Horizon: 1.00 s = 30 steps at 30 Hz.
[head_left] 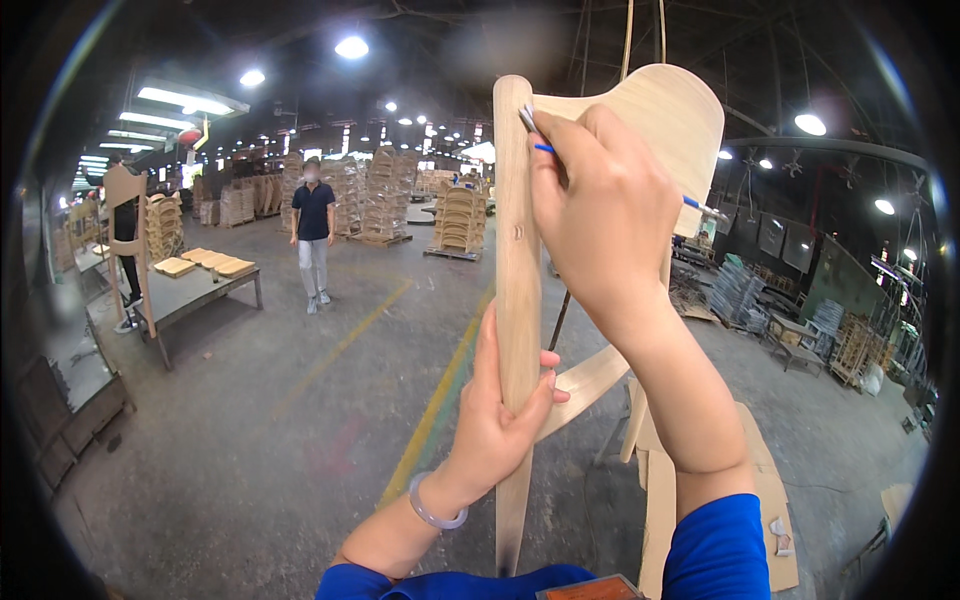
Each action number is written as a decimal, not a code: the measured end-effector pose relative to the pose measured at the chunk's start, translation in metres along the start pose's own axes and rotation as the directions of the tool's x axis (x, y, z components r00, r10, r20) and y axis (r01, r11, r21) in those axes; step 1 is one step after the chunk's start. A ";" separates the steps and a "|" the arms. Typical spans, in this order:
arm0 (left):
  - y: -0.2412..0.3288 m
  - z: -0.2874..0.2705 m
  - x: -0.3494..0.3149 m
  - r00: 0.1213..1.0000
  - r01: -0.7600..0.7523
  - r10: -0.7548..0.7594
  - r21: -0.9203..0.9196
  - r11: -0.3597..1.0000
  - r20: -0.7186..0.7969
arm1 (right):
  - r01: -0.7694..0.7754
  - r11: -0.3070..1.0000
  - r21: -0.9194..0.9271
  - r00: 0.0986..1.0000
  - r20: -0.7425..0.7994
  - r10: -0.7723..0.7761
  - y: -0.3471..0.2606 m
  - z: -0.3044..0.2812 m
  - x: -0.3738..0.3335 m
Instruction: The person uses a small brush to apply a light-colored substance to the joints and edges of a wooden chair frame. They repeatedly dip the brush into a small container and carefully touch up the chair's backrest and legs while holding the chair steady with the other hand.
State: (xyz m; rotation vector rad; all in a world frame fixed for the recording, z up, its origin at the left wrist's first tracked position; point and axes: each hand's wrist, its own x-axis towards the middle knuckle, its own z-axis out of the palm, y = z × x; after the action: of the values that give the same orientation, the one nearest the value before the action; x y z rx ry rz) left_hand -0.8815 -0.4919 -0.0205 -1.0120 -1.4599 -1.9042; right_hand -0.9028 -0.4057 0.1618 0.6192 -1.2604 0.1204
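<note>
At frame centre the unfinished wooden chair frame point(518, 260) stands with its long axis upright. The left hand point(500, 410) is clenched around the lower post; the right hand point(590, 210), higher, grasps a blue-handled tool point(540, 140) against the post's top.

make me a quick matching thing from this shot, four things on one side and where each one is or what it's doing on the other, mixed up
Things:
1. left hand
2. right hand
3. bracelet
4. person in dark shirt

Places or states:
A. standing far off on the workshop floor
B. around the left wrist
C. wrapped around the lower part of the wooden chair leg
D. up near the top of the leg, holding a blue-handled tool

Pairs: 1-C, 2-D, 3-B, 4-A
</note>
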 end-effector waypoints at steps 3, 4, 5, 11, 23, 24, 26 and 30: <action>0.002 -0.003 0.000 1.000 0.007 -0.007 0.022 1.000 -0.017 | 0.006 1.000 0.017 1.000 -0.004 -0.005 -0.003 0.002 0.001; 0.002 -0.004 0.001 1.000 0.008 -0.007 0.034 0.999 -0.026 | 0.006 1.000 0.030 1.000 -0.008 -0.006 -0.004 0.004 0.003; 0.002 -0.004 0.001 1.000 0.003 -0.002 0.034 0.999 -0.029 | 0.005 0.999 0.041 1.000 -0.012 -0.005 -0.005 0.005 0.003; 0.004 -0.009 0.000 0.999 0.023 -0.022 0.030 0.999 -0.026 | -0.009 0.999 0.053 1.000 0.025 0.007 -0.014 0.003 -0.001; 0.001 -0.012 0.000 0.999 0.007 -0.003 0.089 0.996 -0.047 | -0.052 0.989 0.138 0.999 0.025 0.049 -0.019 0.010 0.002; 0.001 -0.013 0.000 0.999 0.014 -0.011 0.091 0.996 -0.043 | -0.055 0.988 0.142 0.999 0.009 0.054 -0.018 0.012 0.004; 0.000 -0.013 0.000 0.999 0.020 -0.016 0.089 0.996 -0.038 | -0.041 0.989 0.141 0.999 -0.017 0.044 -0.017 0.017 0.006; -0.001 -0.017 0.000 0.999 0.014 -0.010 0.080 0.997 -0.048 | -0.069 0.991 0.114 0.997 0.025 0.066 -0.020 0.016 0.001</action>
State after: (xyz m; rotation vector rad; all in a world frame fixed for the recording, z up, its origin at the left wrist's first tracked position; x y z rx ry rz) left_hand -0.8866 -0.5076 -0.0233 -0.9165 -1.5059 -1.8501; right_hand -0.9077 -0.4308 0.1581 0.6783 -1.3014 0.2448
